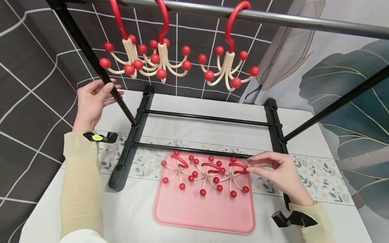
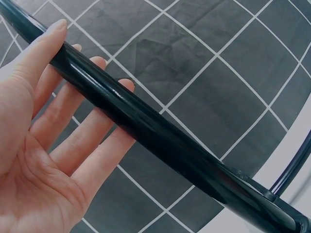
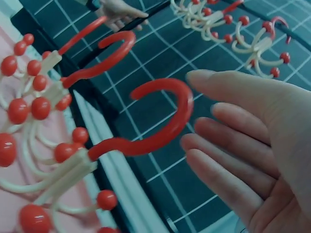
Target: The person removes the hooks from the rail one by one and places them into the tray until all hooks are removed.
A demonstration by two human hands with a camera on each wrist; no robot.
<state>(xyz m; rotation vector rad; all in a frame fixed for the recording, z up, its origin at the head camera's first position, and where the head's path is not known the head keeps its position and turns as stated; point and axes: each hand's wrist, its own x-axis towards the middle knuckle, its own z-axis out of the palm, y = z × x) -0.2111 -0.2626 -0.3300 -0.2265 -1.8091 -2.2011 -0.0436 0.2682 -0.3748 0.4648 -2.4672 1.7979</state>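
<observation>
My left hand (image 1: 92,101) holds the slanted black post (image 2: 160,131) of a rack, thumb on the near side and fingers behind it. On a pink tray (image 1: 206,216) stand three cream hangers with red balls and red hooks. The rightmost hanger (image 1: 232,176) has its red hook (image 3: 165,138) right beside the fingertips of my right hand (image 1: 284,172). In the right wrist view that hand's thumb and fingers are spread around the hook's curved end without closing on it. The middle hanger (image 1: 207,175) and left hanger (image 1: 179,170) overlap the tray's far part.
Three similar hangers, the left (image 1: 129,50), middle (image 1: 163,57) and right one (image 1: 229,65), hang from the grey top bar (image 1: 288,21). The rack's lower crossbar (image 1: 194,148) runs just behind the tray. A dark grid cloth (image 1: 27,111) and a curtain (image 1: 343,84) border the table.
</observation>
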